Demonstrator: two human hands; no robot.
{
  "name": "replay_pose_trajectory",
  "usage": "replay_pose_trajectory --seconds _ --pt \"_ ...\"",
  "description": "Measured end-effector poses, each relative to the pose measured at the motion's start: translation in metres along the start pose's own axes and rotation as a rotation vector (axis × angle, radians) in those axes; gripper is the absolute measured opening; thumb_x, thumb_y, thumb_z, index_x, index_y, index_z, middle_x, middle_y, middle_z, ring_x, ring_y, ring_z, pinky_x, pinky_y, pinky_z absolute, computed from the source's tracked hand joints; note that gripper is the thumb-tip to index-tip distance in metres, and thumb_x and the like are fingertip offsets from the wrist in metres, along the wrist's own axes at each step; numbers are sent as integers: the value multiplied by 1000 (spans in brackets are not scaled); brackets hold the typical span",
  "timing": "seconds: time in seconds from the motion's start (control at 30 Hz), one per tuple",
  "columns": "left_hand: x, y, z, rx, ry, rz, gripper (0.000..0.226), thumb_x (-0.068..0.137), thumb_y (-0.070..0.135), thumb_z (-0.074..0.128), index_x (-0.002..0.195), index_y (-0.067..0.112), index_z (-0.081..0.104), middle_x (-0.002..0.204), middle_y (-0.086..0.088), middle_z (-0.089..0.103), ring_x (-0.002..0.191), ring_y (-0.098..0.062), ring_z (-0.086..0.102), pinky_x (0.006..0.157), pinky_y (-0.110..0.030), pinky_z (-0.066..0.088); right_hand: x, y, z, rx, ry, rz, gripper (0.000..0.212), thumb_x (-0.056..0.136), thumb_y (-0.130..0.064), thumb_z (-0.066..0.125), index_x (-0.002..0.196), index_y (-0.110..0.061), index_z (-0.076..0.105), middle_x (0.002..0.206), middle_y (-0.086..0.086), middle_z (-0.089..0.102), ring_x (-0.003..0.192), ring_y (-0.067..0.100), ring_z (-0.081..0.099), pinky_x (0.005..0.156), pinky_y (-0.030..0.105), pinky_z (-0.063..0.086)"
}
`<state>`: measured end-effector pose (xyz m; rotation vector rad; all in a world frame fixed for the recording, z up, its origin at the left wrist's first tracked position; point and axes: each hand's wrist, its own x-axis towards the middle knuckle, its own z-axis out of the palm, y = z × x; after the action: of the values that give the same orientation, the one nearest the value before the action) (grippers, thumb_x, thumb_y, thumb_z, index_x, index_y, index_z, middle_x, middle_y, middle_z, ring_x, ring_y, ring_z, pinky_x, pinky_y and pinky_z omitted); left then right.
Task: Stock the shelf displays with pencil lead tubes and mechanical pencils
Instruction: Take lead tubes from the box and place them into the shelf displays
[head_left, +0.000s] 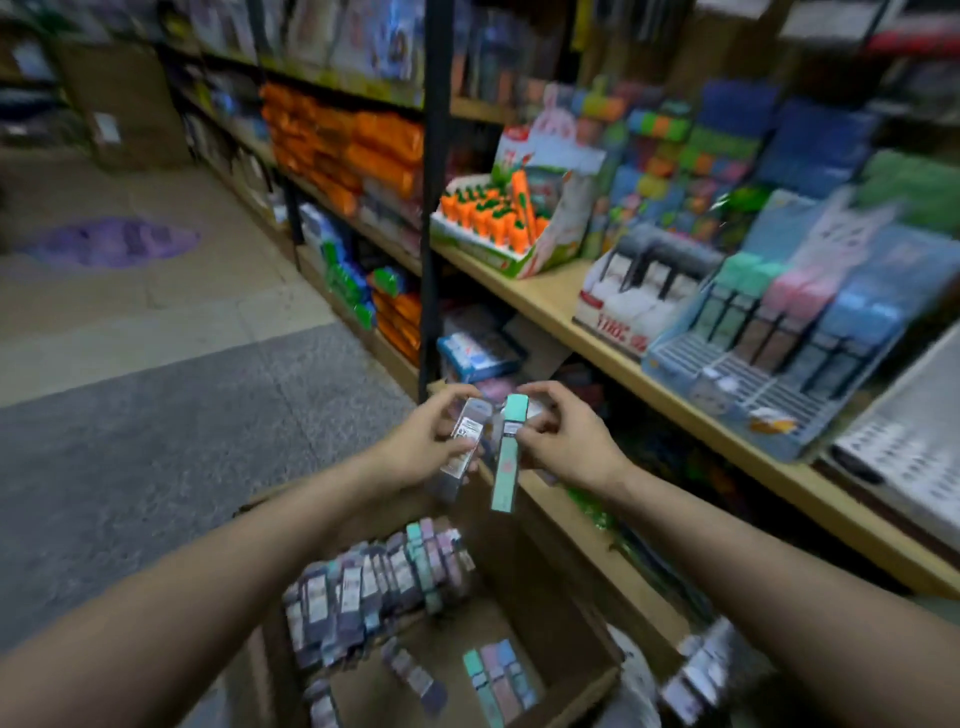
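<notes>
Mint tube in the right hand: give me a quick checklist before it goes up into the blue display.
1. Right hand pinches the mint tube: ok.
2. Left hand holds spare tubes securely: ok.
3. Blue display has free slots at the front: ok.
4. Mint row exists in the display: ok, mint caps at the left.
5. Tube's label side faces out: cannot tell, blurred.
6. Box below still stocked: ok.

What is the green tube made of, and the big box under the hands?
The mint-green tube, pinched by the right hand, looks like smooth plastic: even colour, slight sheen. The box looks like plain brown cardboard, with a matte surface and thin folded walls. Blur leaves both a little unsure.
</notes>
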<state>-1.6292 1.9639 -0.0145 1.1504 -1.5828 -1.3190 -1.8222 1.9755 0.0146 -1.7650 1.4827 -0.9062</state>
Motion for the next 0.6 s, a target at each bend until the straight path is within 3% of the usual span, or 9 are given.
replay_pose_trajectory --seconds 0.07,0.17,0.27,0.37,0.5,0.6 --pt "8 27 7 -54 -4 67 45 92 -8 54 127 20 46 97 -15 71 86 -19 72 70 -33 60 -3 -17 -25 23 57 -48 30 81 -17 70 103 -31 56 72 1 72 70 13 70 70 38 59" --pt "18 63 25 -135 -19 121 43 95 -4 53 129 21 44 103 -23 70 93 -31 69 78 -44 59 -4 -35 -61 79 117 -66 29 82 -15 72 98 -31 54 70 4 72 69 21 73 72 50 60" --pt "29 90 41 -169 -98 158 43 96 -2 53 129 23 44 105 -27 68 90 -36 68 69 -43 59 -1 -50 -102 21 236 -81 29 82 -18 74 95 -30 51 74 10 72 72 28 72 75 55 57" --pt "41 107 48 -175 -192 172 44 97 0 52 129 30 45 93 -22 68 80 -30 68 63 -34 57 2 -63 -143 -68 313 -112 31 86 -19 73 95 -30 46 78 8 72 66 18 73 70 47 60" --pt "64 114 52 -214 -137 153 48 99 -1 47 135 30 41 85 -11 67 69 -17 67 62 -29 56 7 -76 -195 -263 455 -159 32 85 -18 75 94 -27 45 81 2 69 66 9 71 59 27 58" --pt "83 109 61 -266 -133 150 52 99 -2 46 138 31 38 85 -8 70 69 -15 68 62 -29 56 11 -78 -223 -471 553 -163 34 80 -22 80 98 -20 51 83 -2 66 74 9 68 63 25 55"
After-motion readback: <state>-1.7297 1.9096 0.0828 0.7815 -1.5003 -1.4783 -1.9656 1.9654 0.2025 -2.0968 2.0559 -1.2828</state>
